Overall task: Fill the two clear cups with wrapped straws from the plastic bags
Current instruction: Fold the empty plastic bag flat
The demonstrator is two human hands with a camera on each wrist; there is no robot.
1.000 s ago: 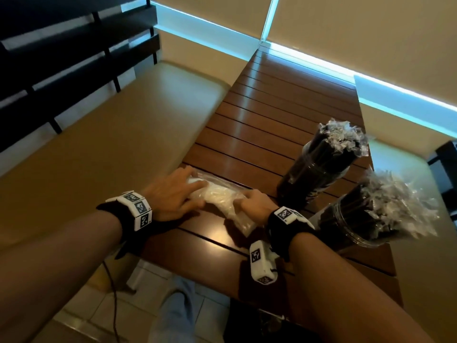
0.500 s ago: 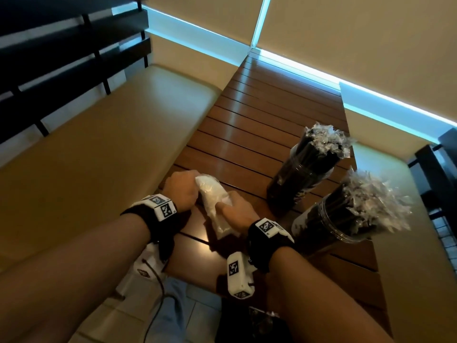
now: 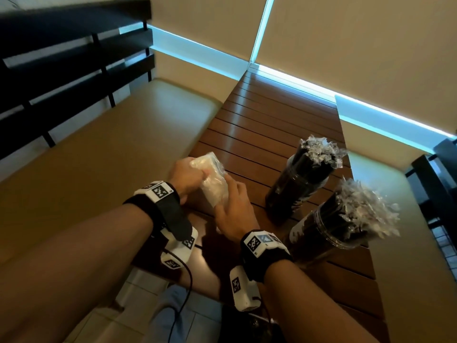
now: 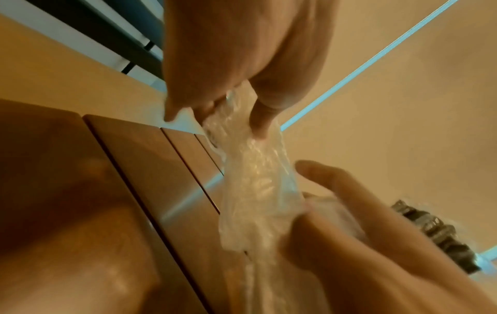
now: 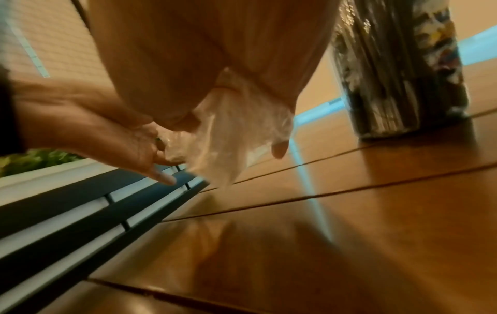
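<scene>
Head view: left hand [image 3: 188,178] and right hand [image 3: 232,206] both grasp 1 crumpled plastic bag [image 3: 213,177] above the table [image 3: 267,125]; 2 straw-filled cups [image 3: 300,186] stand right. Wrist views: fingers [image 4: 262,119] pinch the bag.

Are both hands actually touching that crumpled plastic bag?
Touching. The left wrist view shows the left hand pinching the plastic bag and the right hand gripping its lower part.

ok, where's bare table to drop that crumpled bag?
Bare slats run from beyond the plastic bag to the far wall, left of the far cup. Crowded at the right edge, where the near cup stands close by the far one. Both hands occupy the near edge.
</scene>
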